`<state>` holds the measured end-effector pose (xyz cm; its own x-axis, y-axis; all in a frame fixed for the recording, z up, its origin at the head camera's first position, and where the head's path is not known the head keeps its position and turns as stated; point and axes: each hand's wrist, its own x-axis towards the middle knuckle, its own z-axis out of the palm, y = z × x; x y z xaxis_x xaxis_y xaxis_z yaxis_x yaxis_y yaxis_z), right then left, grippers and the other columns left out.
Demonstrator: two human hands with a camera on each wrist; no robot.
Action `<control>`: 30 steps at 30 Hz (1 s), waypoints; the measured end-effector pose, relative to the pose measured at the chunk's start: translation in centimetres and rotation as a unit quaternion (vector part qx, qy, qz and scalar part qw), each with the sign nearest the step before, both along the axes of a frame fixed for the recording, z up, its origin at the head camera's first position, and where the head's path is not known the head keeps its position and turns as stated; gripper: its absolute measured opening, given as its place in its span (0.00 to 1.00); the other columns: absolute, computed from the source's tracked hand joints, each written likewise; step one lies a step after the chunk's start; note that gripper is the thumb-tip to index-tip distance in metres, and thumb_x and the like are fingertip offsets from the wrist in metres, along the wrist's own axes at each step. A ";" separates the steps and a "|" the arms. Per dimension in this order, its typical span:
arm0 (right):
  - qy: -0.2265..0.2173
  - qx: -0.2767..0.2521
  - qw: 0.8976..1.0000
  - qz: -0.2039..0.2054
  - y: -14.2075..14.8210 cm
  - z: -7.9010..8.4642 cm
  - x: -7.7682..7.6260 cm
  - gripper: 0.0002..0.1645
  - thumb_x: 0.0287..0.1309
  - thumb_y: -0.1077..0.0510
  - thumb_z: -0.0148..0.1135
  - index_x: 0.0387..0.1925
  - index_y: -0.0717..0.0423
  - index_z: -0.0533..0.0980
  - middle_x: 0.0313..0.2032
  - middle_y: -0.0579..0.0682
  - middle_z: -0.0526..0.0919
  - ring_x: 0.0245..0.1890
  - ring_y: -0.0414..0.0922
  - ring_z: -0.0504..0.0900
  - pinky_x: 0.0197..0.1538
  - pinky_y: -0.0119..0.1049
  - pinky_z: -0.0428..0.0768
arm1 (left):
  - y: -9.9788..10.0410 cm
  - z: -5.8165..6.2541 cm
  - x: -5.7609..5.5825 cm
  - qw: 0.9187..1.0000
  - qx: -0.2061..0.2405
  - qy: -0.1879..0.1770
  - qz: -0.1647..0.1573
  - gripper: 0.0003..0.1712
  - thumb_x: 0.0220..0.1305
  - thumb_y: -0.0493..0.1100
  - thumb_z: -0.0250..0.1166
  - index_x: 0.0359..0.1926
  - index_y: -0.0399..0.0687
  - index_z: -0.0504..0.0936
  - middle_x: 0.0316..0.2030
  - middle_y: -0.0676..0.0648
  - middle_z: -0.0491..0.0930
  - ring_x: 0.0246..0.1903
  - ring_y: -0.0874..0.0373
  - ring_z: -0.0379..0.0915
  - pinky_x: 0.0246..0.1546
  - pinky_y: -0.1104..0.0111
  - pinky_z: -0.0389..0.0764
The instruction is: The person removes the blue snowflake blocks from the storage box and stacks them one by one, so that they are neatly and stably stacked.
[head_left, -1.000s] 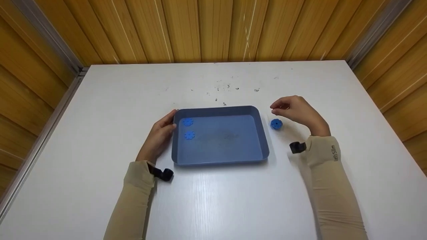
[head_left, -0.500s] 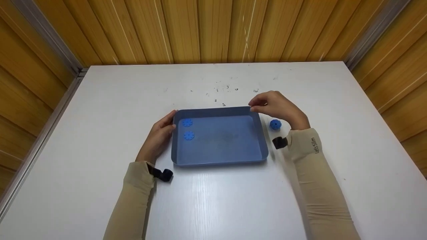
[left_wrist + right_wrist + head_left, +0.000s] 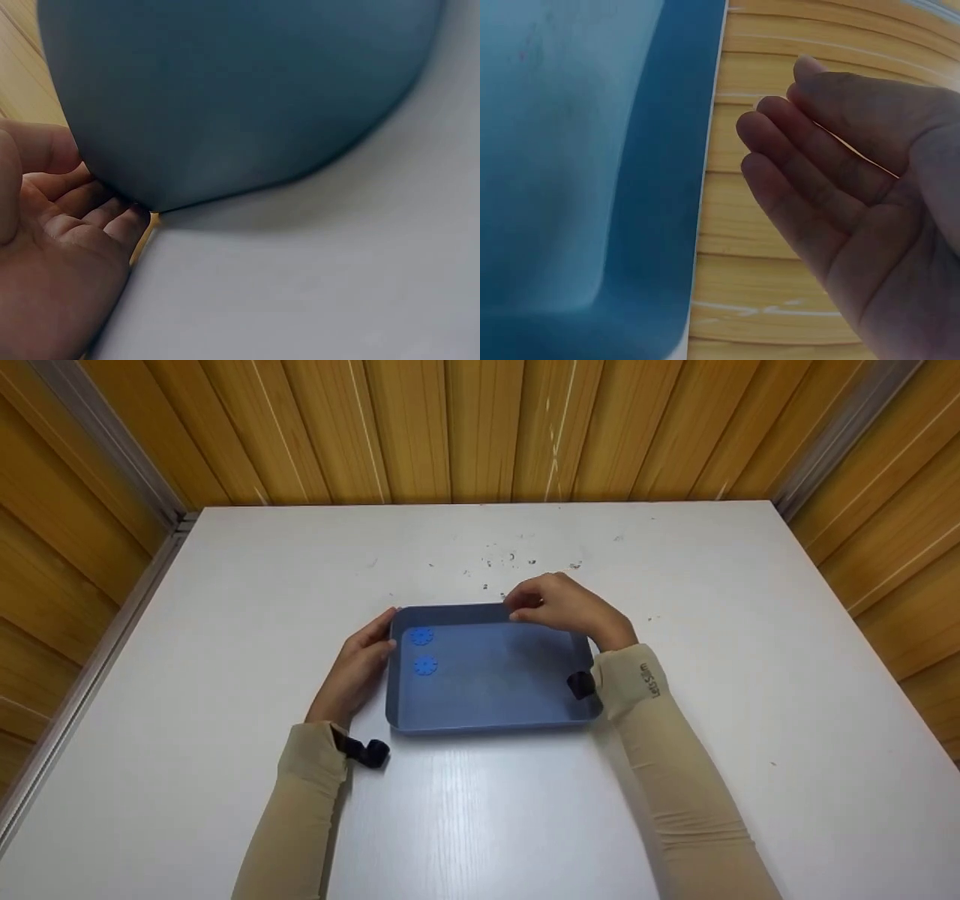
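A shallow blue-grey tray [image 3: 491, 729] lies on the white table. My left hand [image 3: 352, 664] grips its left side, thumb at the rim and fingers round the far corner; the left wrist view shows the fingertips [image 3: 131, 217] against the tray's outer wall. Two flat blue notched discs [image 3: 424, 651] lie inside on the left, one behind the other. Over the tray's far right part hovers my right hand [image 3: 566, 606], fingers curled and thumb tip close to the index fingertip. No object shows between them, and I cannot tell whether something small is pinched there.
A black wrist camera [image 3: 581, 685] on the right sleeve [image 3: 637, 682] overlaps the tray's right side. Another camera [image 3: 371, 753] sits at the left cuff. Slatted wooden walls [image 3: 480, 431] stand behind and beside the table. Small dark marks [image 3: 531, 561] dot the far tabletop.
My right hand has moved left from beside the blue disc stack to over the tray. The stack right of the tray is now hidden by the right arm. The left hand has not moved.
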<state>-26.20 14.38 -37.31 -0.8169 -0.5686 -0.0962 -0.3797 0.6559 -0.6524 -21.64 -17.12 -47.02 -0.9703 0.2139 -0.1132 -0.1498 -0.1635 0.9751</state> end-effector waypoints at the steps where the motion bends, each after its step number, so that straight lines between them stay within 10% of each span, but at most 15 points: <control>1: -0.005 0.000 1.000 0.001 -0.4 -0.2 -0.1 0.18 0.61 0.57 0.62 0.51 0.60 0.79 0.46 0.54 0.84 0.46 0.47 0.82 0.52 0.43 0.80 | 0.0 0.0 0.0 1.000 -0.001 -0.001 0.000 0.35 0.68 0.29 0.46 0.74 0.47 0.53 0.75 0.50 0.49 0.75 0.60 0.38 0.75 0.65 0.43; 30: -0.048 0.018 0.995 0.089 -9.1 -3.8 0.2 0.21 0.56 0.63 0.66 0.54 0.58 0.78 0.48 0.52 0.84 0.49 0.46 0.81 0.56 0.37 0.78 | 0.1 -0.1 0.0 1.000 0.002 0.002 0.001 0.34 0.67 0.29 0.47 0.74 0.46 0.55 0.75 0.48 0.50 0.75 0.59 0.40 0.75 0.64 0.45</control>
